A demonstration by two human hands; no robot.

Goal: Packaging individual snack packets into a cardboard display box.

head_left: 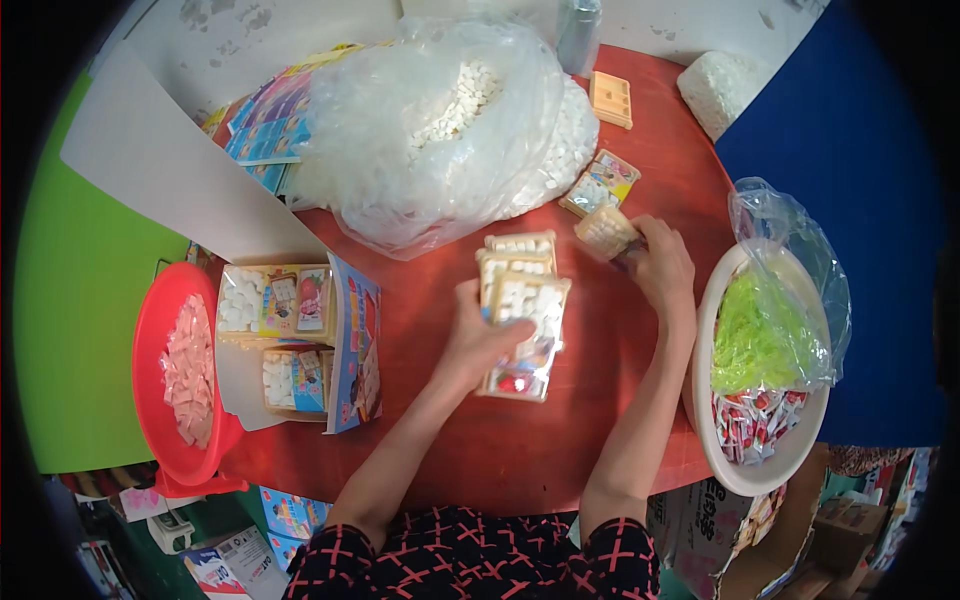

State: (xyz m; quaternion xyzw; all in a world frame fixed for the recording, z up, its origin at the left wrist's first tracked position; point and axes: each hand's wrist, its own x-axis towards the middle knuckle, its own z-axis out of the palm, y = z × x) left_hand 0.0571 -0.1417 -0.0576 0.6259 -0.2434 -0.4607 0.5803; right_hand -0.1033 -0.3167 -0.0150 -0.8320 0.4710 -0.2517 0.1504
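Left fingers [467,294] around stacked trays [530,308]

Left hand [477,342] gripping stacked trays [537,300]; right hand [662,262], single tray [606,231].

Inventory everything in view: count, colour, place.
Tray stack: three visible, tan and white, centre
Small tray: one, tan and white, right of centre
Patterned tray: one, multicoloured, beyond it
Compartment tray: one, tan, back right
Large bag: one, clear, white pieces inside, back
Bundle: one, white, back right
Carton: one, white and blue, left
Basin: one, red, far left
Packets: many, pink, in it
Second basin: one, cream, right
Filling: heap, green, in it
Sachets: many, red and white, right
Printed packaging: several, mostly blue, back left
Table: one, red, centre
Panel: one, green, far left
Second panel: one, blue, far right
Left hand: one, bare, holding stack
Right hand: one, bare, holding small tray
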